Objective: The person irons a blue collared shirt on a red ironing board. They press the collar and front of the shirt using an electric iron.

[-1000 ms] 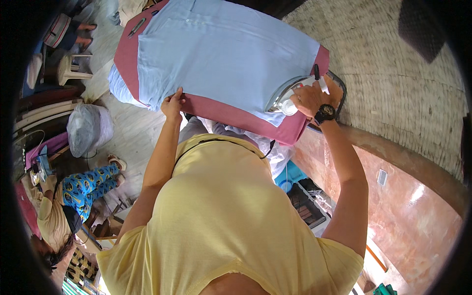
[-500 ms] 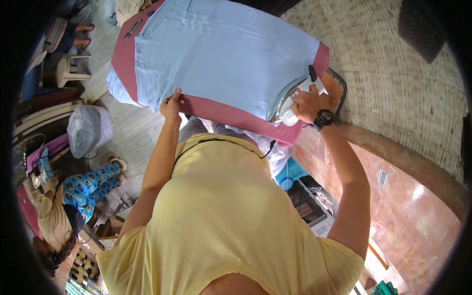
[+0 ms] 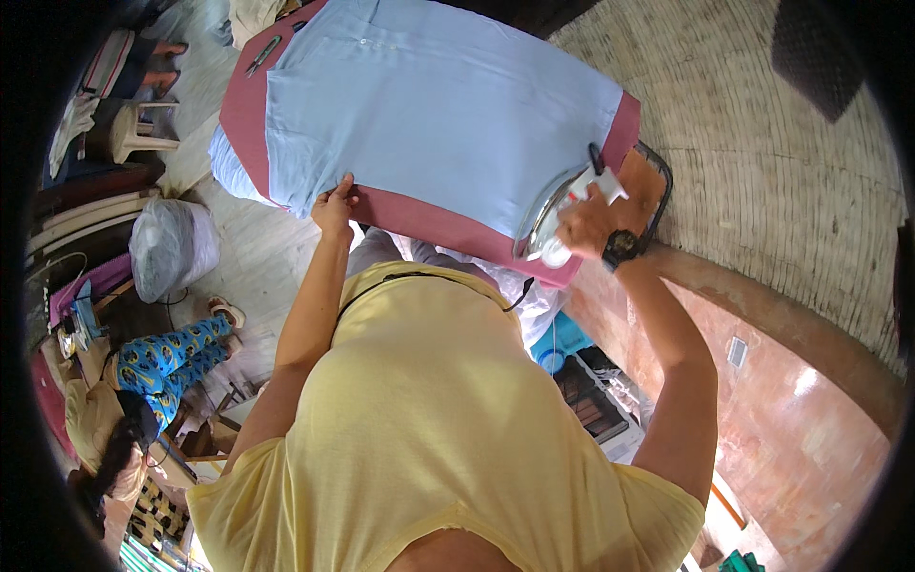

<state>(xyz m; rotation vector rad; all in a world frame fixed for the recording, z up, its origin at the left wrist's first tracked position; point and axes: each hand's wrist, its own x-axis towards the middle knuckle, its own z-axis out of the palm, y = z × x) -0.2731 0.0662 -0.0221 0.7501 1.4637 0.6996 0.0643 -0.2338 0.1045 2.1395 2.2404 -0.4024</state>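
A light blue shirt [image 3: 429,114] with a buttoned placket lies spread over a maroon-covered ironing board [image 3: 443,214]. My right hand [image 3: 586,227], wearing a dark wristwatch [image 3: 621,248], is closed round the handle of a white and silver iron [image 3: 546,221]. The iron rests at the shirt's right end, by the board's near edge. At the near left, my left hand [image 3: 334,207] pinches the shirt's bunched edge between thumb and fingers. Part of the shirt hangs over the board's left side in folds.
Small thread snips [image 3: 264,55] lie on the board's far left corner. A brown plate in a black wire frame [image 3: 658,181] juts from its right end. A ledge with woven matting [image 3: 724,143] stands on the right. At left are a bagged bundle [image 3: 162,248], a stool [image 3: 133,133] and another person [image 3: 172,377].
My right hand has slid the iron slightly left and nearer to me. The left hand keeps its pinch in nearly the same place. The other person at left has shifted a little.
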